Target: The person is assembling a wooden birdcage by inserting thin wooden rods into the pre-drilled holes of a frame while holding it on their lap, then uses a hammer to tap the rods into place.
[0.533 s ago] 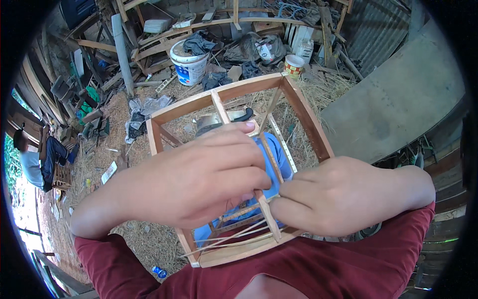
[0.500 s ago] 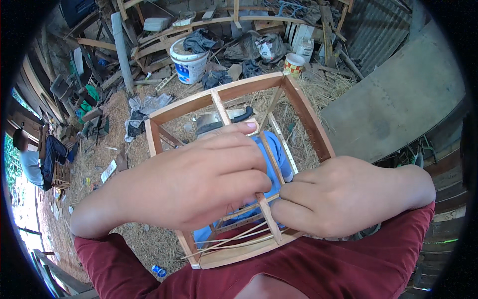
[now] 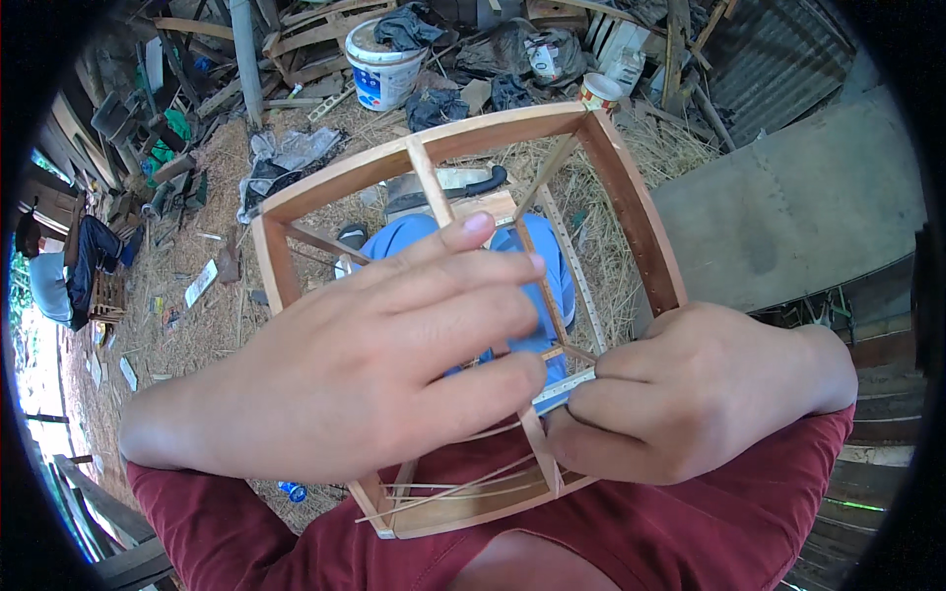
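frame of brown wood (image 3: pixel 631 207), hollow and four-sided, over light-blue trousers (image 3: pixel 394 234) — bare left hand (image 3: pixel 384 345) fanned loosely above it. bare right hand (image 3: pixel 680 399) curled at its right — can't tell what's gripped.

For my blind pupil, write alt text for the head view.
The left hand and right hand are close together over a wooden frame, with thin strips across its near corner. Beyond are a white bucket and, far left, a seated person.

Plain, round-necked, dark red shirt (image 3: pixel 680 527) with matching sleeves (image 3: pixel 202 512) that leave the forearms (image 3: pixel 212 419) bare, worn with blue trousers (image 3: pixel 399 234).
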The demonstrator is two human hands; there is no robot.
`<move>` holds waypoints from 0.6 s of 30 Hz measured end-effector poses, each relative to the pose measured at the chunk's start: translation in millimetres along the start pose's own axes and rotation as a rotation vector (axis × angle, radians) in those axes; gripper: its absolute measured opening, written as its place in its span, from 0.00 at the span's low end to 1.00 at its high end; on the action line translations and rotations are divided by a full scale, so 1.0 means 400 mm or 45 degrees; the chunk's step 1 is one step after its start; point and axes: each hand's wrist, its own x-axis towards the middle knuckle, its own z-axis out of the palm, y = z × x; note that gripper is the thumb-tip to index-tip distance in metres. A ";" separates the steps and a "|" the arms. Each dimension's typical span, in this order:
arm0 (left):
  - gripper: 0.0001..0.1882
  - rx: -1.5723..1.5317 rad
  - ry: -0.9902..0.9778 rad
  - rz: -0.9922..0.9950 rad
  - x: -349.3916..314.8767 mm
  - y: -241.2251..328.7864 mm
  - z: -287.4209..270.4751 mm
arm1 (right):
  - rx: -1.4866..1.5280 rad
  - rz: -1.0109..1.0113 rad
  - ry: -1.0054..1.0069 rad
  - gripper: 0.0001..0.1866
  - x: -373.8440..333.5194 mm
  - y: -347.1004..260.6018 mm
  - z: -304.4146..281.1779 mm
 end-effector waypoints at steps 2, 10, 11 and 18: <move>0.15 0.042 0.021 0.055 -0.008 -0.001 0.007 | 0.073 0.051 -0.023 0.07 0.001 -0.005 -0.003; 0.16 0.006 0.049 0.157 -0.027 -0.013 0.001 | 0.052 -0.205 -0.192 0.07 0.038 0.040 -0.019; 0.16 0.017 0.056 0.191 -0.028 -0.019 0.000 | 0.045 -0.209 -0.191 0.07 0.042 0.044 -0.017; 0.16 0.068 0.003 0.242 -0.072 -0.035 -0.006 | 0.095 -0.198 -0.201 0.10 0.085 0.029 -0.007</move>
